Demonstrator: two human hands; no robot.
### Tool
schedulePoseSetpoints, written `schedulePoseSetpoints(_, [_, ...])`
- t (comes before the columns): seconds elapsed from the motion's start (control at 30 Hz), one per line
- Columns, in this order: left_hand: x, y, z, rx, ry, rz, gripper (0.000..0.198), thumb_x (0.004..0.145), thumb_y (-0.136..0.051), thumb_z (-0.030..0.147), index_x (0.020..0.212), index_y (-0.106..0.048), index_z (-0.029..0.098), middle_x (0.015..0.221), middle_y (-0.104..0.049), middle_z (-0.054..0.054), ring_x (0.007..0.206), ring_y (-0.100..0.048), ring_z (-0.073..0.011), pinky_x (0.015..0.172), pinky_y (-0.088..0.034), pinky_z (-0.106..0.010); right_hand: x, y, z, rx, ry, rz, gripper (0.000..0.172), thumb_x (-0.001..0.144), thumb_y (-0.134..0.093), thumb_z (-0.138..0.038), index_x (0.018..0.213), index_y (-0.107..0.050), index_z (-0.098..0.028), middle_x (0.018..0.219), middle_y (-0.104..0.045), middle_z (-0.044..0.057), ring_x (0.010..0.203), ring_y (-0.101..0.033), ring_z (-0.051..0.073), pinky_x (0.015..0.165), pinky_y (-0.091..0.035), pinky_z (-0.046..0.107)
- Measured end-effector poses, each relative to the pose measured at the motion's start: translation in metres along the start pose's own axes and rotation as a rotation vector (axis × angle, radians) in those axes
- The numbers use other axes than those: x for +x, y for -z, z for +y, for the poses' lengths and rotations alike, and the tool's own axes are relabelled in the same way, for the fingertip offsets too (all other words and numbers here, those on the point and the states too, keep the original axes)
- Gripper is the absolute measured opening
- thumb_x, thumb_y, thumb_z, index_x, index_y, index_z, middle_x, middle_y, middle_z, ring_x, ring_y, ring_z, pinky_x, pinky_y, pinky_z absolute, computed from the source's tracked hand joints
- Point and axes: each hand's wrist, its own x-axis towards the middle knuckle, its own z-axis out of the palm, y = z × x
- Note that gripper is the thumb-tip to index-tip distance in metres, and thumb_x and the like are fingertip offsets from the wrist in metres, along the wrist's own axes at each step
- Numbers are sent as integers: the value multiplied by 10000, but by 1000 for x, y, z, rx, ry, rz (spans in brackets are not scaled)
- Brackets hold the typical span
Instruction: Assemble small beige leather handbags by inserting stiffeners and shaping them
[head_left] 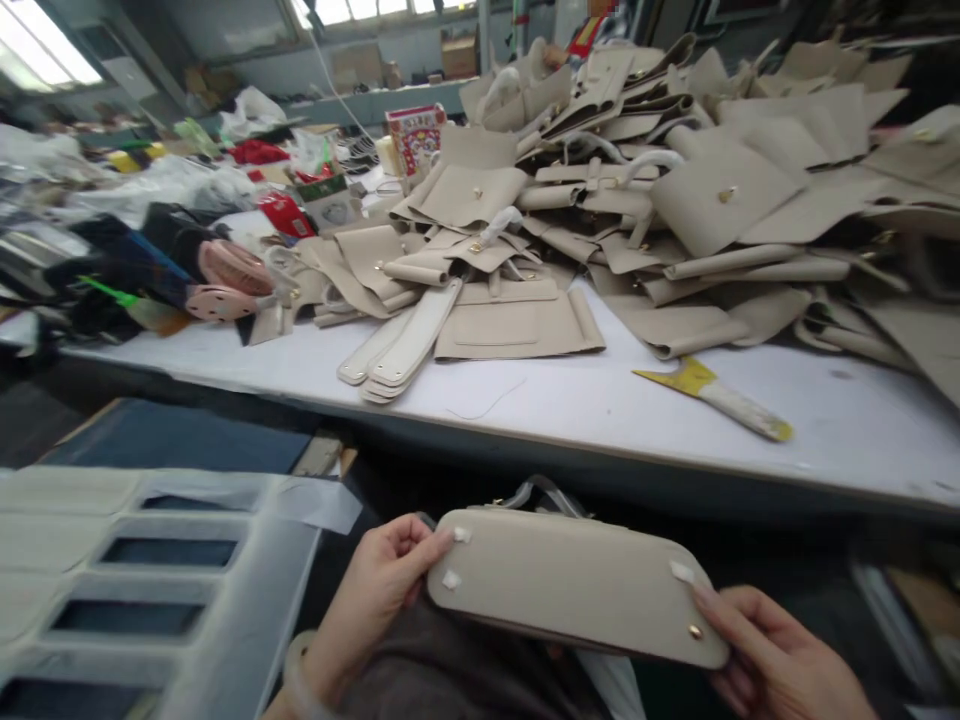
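A hand could pass along the front strip of the desk (555, 420), between the straps (409, 345) and the yellow tool (750, 412). Heaped bags (705, 215) block the way behind. Nearer, the held bag (570, 580) bars the space between left hand (386, 570) and right hand (780, 650).

A long white-topped table (562, 400) crosses the room, its dark side dropping from the near edge. Below that edge's left part sits a lower dark-blue surface (180, 437). Past the table's far edge, a blue-grey bench (367, 108) carries a cardboard box (459, 58), with a pale upright pole (484, 35) nearby. Bright light fills windows (41, 45) in the grey wall (217, 30).
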Motion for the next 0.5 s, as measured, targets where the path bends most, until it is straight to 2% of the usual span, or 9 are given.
schedulePoseSetpoints(0.13, [4,0,-4,30,50,11,562,668,-710,676,630,-493,160,500,-363,77,453,-256,-48,437,-163,-171,-11,-12,-11,73,13,-34,495,586,-868,-515,605,-523,-161,498,-415,-66,428,-303,36,376,-256,166])
schedulePoseSetpoints(0.3, [7,-1,-6,6,66,29,569,639,-733,671,605,-495,155,500,-364,72,453,-243,-44,434,-159,-159,-9,-9,-4,85,49,-34,481,653,-834,-512,632,-494,-172,468,-396,-82,394,-288,30,371,-222,169])
schedulePoseSetpoints(0.5, [14,5,-13,32,131,-22,598,607,-718,722,596,-495,167,456,-344,77,420,-237,-44,407,-157,-158,-5,-9,-1,88,59,-29,477,671,-821,-517,634,-492,-174,453,-366,-94,378,-271,27,359,-209,170])
